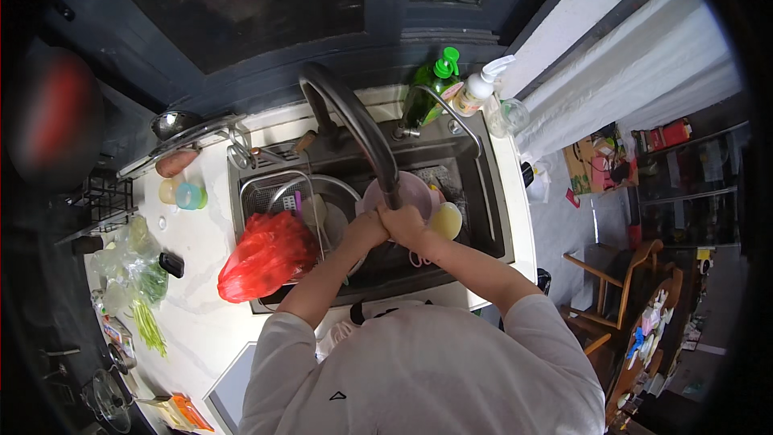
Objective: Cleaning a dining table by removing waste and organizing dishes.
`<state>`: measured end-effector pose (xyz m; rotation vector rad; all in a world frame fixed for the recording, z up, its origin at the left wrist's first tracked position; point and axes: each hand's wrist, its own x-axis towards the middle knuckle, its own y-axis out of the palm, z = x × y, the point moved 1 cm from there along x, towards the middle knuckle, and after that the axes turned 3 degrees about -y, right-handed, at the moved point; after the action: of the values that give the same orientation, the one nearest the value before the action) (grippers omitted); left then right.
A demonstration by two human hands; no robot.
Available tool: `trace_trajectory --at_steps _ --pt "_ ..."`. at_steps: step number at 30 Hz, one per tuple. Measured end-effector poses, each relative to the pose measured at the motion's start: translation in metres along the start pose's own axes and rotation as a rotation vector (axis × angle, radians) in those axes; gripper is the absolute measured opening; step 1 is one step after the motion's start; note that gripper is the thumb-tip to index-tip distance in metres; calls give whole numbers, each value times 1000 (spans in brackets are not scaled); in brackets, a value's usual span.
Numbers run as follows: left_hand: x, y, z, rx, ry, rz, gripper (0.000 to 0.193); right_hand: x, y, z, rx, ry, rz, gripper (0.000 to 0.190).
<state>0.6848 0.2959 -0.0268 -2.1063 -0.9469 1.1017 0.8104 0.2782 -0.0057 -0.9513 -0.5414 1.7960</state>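
Note:
Both hands meet under the spout of the dark kitchen faucet point(362, 115), over the dark sink point(416, 281). My left hand point(369, 226) lies against my right hand point(403, 222); their fingers overlap, and whether they hold anything cannot be seen. Just beyond them sits a pale pink bowl point(416, 184), partly hidden by the spout and hands. A yellow cup or bowl point(447, 221) is right of my right hand. On the left, a red plastic bag point(266, 257) rests on a wire basket point(253, 184) in the sink, near a round metal-rimmed vessel point(329, 181).
A green soap bottle point(426, 93), a white spray bottle point(474, 95) and a glass jar point(512, 116) stand behind the sink at right. On the left counter point(199, 314) are small cups point(189, 196), bagged greens point(148, 275) and a sweet potato point(176, 162). A wooden chair point(628, 284) stands right.

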Motion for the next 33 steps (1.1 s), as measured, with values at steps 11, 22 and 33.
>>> trace_trajectory --at_steps 11,22,33 --pt "0 -4 14 -660 -176 2 24 -41 -40 -20 298 -458 -294 65" --pt "-15 -29 -35 -1015 -322 1004 21 -14 -52 -21 -220 -706 73 60" --pt "27 33 12 -144 -22 -120 43 14 -20 -8 -371 -530 -84 13"
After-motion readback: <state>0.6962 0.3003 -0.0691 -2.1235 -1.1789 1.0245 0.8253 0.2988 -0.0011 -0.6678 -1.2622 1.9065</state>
